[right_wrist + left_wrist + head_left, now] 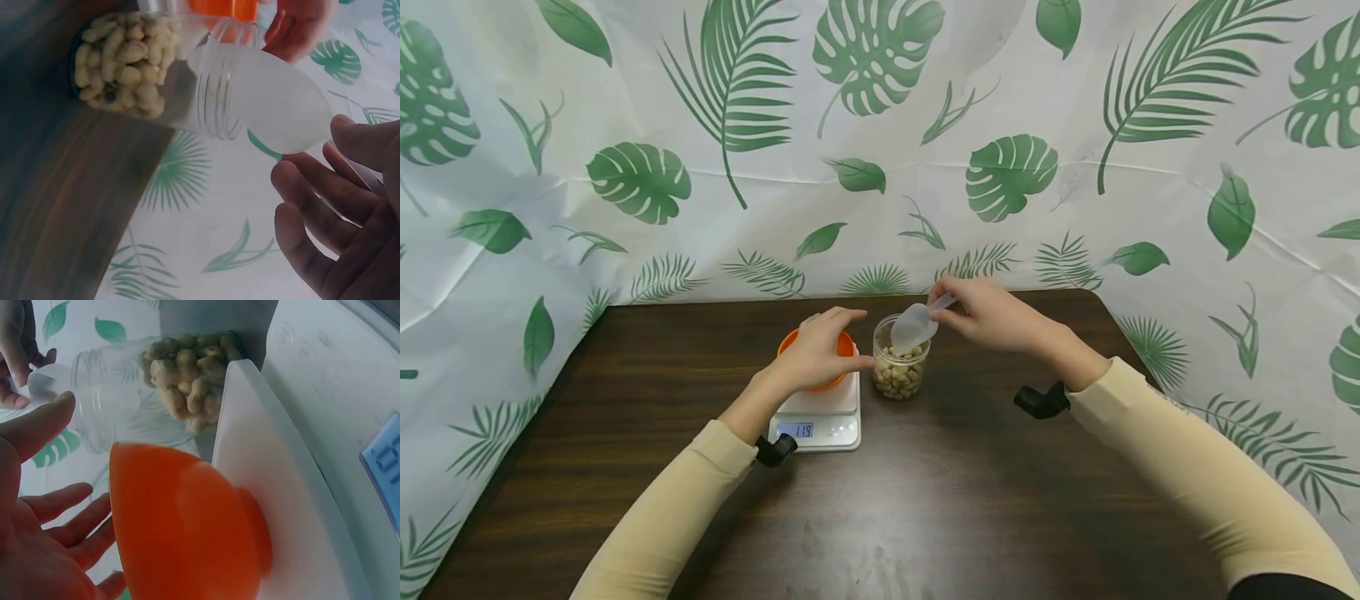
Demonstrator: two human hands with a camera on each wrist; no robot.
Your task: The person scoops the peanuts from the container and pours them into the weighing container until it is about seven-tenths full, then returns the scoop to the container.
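My right hand [992,315] pinches the handle of a translucent white spoon [913,327], its bowl tilted down into the mouth of a clear jar [215,94]. Unshelled peanuts [128,65] fill the lower part of the jar. On the left, my left hand [816,354] hovers at an orange bowl [181,519], fingers spread and thumb pointing toward the jar. In the left wrist view those fingers hold nothing; whether they touch the bowl's rim I cannot tell. The bowl stands on a white kitchen scale [831,435] with a lit display. The bowl's inside is mostly hidden.
A dark wood-grain table [925,508] carries everything. Behind it and at the sides hangs a white sheet [917,167] printed with green leaves. Black mounts [1041,402] are strapped at both wrists. Jar and scale stand close side by side.
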